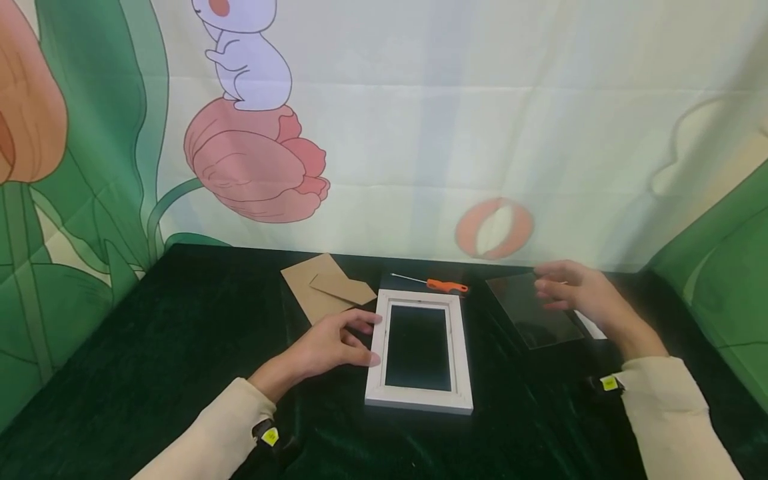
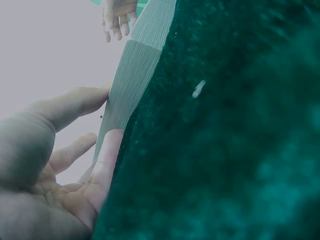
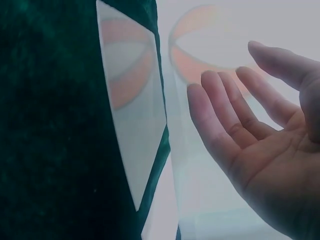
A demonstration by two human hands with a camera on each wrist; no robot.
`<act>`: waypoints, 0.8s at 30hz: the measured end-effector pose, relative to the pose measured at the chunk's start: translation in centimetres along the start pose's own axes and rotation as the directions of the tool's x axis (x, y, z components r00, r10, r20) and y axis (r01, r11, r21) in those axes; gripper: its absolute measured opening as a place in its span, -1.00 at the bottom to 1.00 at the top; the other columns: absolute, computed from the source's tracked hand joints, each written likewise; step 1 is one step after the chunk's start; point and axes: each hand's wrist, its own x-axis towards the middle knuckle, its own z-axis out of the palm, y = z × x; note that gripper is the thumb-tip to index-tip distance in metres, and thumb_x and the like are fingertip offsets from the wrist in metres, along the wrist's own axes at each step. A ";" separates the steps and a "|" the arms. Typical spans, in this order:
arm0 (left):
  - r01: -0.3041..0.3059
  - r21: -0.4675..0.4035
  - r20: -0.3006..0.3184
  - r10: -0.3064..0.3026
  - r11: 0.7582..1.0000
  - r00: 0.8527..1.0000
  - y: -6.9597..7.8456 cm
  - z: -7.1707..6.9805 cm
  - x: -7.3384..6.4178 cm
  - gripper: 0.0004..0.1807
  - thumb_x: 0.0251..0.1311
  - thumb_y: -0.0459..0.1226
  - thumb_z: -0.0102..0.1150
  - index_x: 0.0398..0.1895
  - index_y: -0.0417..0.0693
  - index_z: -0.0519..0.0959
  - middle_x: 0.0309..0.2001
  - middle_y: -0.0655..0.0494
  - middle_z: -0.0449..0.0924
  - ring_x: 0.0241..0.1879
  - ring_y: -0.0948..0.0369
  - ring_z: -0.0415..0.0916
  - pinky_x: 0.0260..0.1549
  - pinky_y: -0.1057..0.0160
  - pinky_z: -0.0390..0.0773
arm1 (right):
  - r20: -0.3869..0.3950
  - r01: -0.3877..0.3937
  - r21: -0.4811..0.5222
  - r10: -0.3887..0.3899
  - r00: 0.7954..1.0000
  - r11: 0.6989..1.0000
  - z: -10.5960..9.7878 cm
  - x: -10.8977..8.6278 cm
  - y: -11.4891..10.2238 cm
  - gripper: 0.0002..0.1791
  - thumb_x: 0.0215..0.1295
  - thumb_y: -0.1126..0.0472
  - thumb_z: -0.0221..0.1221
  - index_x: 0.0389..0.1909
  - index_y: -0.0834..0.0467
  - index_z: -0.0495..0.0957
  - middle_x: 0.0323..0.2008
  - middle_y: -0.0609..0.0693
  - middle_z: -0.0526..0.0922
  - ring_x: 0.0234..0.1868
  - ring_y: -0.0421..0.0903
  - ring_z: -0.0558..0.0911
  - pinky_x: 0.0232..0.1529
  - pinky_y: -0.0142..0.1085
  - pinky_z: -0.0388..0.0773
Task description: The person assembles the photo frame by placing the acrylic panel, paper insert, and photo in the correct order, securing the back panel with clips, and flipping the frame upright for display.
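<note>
Frame [image 1: 461, 347], white, rectangular: lies flat on the dark green cloth [image 1: 510, 427] in front of me, its opening showing dark green. My left hand [image 1: 321, 347] is at its left side, thumb and forefinger spread well apart, each tip touching the left rail, thumb nearer to me. Left wrist view: thumb tip at the edge of the grained side face, another finger laid along that face; digits gently bent, resting against the wood rather than wrapped round it. My right hand [image 1: 585, 297] holds nothing. Fingers extended and loosely bent, thumb standing apart from them; right wrist view shows the palm and the tips free of any object. Beneath and beside it, to the right of the frame and apart from it, lies a clear sheet [image 1: 534, 313], which mirrors the orange print of the backdrop [image 3: 210, 135]. White piece [image 1: 593, 325] partly visible by the sheet's right edge; material cannot be told. Orange-handled screwdriver [image 1: 444, 286] just beyond the frame's far rail, shaft pointing left. Brown board [image 1: 300, 287] with a narrower brown flap [image 1: 345, 289] on it, beyond my left hand.
</note>
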 end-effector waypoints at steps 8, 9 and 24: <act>0.003 0.004 0.001 -0.003 1.000 1.000 0.1 0.0 0.0 -0.28 0.20 -0.26 0.57 0.42 -0.14 0.51 0.20 -0.17 0.55 -0.14 0.09 0.74 0.03 0.00 0.72 | -0.012 -0.049 -0.029 0.049 0.999 0.998 -0.5 0.1 1.5 -0.20 0.58 -0.19 0.17 0.57 0.24 0.26 0.41 0.37 0.44 0.25 0.34 0.62 0.32 0.41 0.37; 0.004 0.006 0.000 -0.004 1.000 1.000 0.1 0.0 0.0 -0.28 0.20 -0.26 0.57 0.42 -0.14 0.51 0.20 -0.16 0.55 -0.14 0.09 0.74 0.03 0.00 0.72 | -0.013 -0.052 -0.037 0.051 0.999 0.998 -0.6 0.1 1.7 -0.19 0.58 -0.20 0.17 0.58 0.24 0.25 0.42 0.37 0.43 0.25 0.35 0.62 0.32 0.43 0.36; -0.004 0.002 0.008 0.004 1.000 1.000 0.2 -0.1 0.0 -0.28 0.20 -0.26 0.56 0.42 -0.16 0.51 0.21 -0.17 0.54 -0.14 0.08 0.74 0.04 -0.01 0.72 | -0.064 -0.091 -0.097 0.085 0.994 0.991 -1.4 -0.1 3.8 -0.16 0.57 -0.22 0.16 0.59 0.26 0.23 0.46 0.42 0.35 0.25 0.37 0.61 0.29 0.33 0.46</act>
